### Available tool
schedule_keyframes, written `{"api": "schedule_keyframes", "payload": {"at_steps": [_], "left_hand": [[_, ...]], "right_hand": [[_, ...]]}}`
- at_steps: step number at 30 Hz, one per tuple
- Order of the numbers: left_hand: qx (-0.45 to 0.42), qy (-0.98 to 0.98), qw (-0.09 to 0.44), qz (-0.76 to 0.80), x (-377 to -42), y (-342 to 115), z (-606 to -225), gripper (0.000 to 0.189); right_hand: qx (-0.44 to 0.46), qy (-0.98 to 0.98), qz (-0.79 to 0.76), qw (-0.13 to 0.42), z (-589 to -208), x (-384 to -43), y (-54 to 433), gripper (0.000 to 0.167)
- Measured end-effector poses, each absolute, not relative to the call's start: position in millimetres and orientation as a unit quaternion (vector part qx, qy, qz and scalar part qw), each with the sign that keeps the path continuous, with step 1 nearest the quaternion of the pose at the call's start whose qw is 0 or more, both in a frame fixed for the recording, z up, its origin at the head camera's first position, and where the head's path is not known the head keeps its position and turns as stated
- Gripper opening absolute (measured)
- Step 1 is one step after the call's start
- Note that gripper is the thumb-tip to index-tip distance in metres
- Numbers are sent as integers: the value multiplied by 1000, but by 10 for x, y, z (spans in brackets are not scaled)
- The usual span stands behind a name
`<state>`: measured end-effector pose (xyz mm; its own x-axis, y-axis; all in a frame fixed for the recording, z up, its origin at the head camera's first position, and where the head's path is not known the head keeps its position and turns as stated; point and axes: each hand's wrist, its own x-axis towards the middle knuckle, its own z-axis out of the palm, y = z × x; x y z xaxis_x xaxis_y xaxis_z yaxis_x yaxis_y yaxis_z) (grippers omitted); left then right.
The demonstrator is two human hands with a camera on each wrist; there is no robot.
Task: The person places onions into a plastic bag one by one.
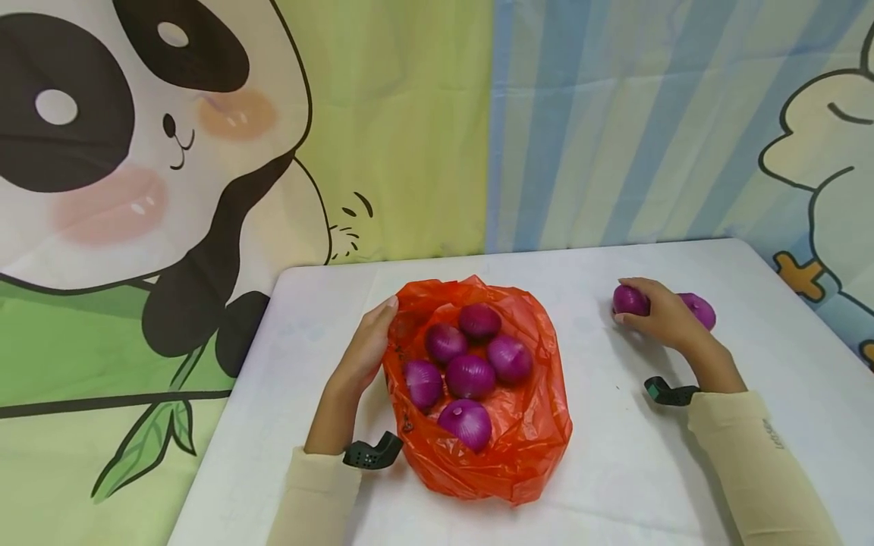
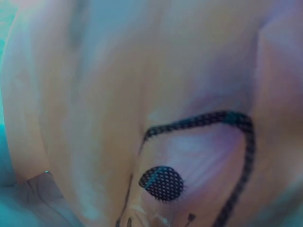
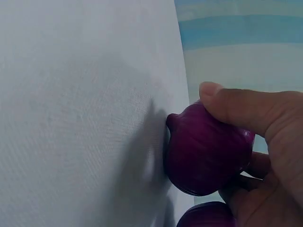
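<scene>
A red plastic bag (image 1: pixel 501 474) stands with its mouth spread wide. Several purple onions (image 1: pixel 470 377) lie inside it. My left hand (image 1: pixel 365 345) lies along the outside of the bag's left wall, fingers fairly straight and tips right at the rim; its far side is hidden. To the right, my right hand (image 1: pixel 661 311) grips a purple onion (image 3: pixel 208 151) between thumb and fingers, the onion's stem end facing the white cloth. Partly behind that hand is another purple onion (image 1: pixel 699 310). The left wrist view is blurred and filled by a close surface.
A white-covered table (image 1: pixel 594 462) carries the bag and the loose onions. Behind it hangs a printed cloth (image 1: pixel 403 129) with a panda and stripes. Small black wrist devices (image 1: pixel 374 452) stick out at both cuffs.
</scene>
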<state>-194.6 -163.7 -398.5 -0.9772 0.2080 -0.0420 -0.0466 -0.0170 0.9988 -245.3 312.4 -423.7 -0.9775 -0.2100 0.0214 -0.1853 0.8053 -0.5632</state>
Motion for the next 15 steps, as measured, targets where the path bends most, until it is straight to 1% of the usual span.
{"api": "schedule_keyframes", "payload": {"at_steps": [3,8,15], "left_hand": [[57,697,88,710,-1949,-1631,-3985,50],[60,698,85,708,-1950,-1626,-3978,49],[61,700,84,707,-1944,-1636,-3974,50]], "right_hand": [[-110,952,-285,17,-4250,-2431,3120,70],[-116,954,-278,7,-4250,-2393,3101,71],[-148,941,-301,-34,-4142,-2335,2978,67]]}}
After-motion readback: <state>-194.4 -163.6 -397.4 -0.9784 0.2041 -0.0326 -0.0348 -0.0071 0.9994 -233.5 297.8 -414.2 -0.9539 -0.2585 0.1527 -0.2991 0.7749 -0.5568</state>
